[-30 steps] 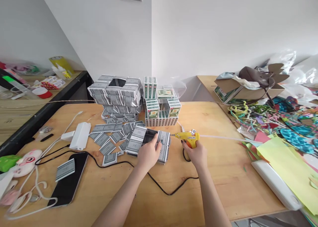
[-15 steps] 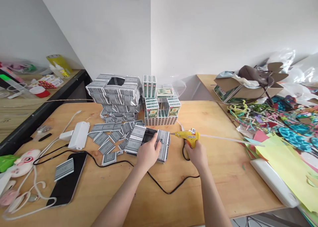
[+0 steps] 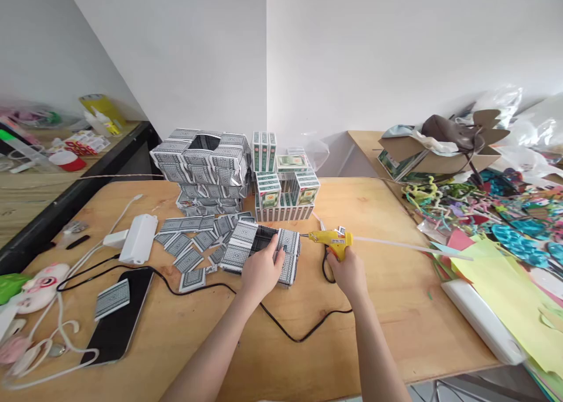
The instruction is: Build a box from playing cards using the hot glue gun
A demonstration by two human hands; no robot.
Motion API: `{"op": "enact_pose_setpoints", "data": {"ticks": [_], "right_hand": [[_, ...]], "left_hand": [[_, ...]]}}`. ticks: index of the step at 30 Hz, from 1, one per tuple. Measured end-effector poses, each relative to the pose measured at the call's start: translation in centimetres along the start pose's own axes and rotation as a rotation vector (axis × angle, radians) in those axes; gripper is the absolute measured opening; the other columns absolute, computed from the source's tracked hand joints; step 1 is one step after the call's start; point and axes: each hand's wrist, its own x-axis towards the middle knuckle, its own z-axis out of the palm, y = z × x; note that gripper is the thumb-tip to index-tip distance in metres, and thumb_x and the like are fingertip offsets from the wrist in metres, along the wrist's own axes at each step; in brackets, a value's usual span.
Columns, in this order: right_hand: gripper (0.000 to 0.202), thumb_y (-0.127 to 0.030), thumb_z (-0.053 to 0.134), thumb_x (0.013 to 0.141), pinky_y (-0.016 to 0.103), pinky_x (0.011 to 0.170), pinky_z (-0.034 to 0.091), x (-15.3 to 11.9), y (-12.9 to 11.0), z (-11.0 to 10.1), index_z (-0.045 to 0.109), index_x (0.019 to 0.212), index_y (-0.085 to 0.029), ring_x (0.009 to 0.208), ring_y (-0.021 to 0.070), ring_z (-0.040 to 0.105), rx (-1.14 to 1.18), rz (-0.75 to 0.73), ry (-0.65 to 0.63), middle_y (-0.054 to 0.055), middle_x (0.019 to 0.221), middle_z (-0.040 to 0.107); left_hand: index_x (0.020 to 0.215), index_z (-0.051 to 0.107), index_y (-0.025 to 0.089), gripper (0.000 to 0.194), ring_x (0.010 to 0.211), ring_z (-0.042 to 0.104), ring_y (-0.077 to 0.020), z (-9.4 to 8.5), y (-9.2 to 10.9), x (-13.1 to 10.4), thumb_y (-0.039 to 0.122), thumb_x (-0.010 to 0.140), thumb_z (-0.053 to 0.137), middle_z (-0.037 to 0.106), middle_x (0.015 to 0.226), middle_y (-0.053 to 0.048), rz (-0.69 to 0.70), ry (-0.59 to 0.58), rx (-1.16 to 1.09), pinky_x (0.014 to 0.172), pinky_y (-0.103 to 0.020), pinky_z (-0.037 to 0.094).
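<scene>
My right hand [image 3: 348, 271] grips the handle of a yellow glue gun [image 3: 328, 239], its nozzle pointing left at the right edge of a box built of folded playing cards [image 3: 288, 264]. A long clear glue stick [image 3: 404, 246] sticks out of the back of the gun. My left hand [image 3: 263, 271] holds that card box from the near side, index finger and thumb on its right part and the other fingers hidden behind the hand. Loose and folded playing cards [image 3: 188, 260] lie to its left. Behind them stands a larger stacked card structure [image 3: 211, 167].
Green-and-white card packs [image 3: 285, 205] are stacked at the back. A black cord [image 3: 281, 326] loops across the table in front. On the left lie a phone [image 3: 118, 326] and a white power strip [image 3: 138, 237]. Coloured paper [image 3: 497, 284] and a full cardboard box [image 3: 440, 149] are at right.
Both hands, the glue gun and the card box stay almost still. The whole view has shifted very slightly.
</scene>
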Motion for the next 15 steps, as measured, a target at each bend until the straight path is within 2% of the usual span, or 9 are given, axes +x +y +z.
{"op": "enact_pose_setpoints", "data": {"ticks": [15], "right_hand": [[0.018, -0.039, 0.046, 0.076, 0.025, 0.051, 0.034, -0.40, 0.29, -0.14, 0.045, 0.071, -0.021, 0.064, 0.0199, 0.056, 0.065, -0.010, 0.008, 0.007, 0.068, 0.059]], "left_hand": [[0.134, 0.038, 0.025, 0.048, 0.074, 0.065, -0.0219, -0.23, 0.20, 0.01, 0.042, 0.090, 0.029, 0.070, 0.083, -0.008, -0.011, -0.011, 0.013, 0.060, -0.027, 0.040]]}}
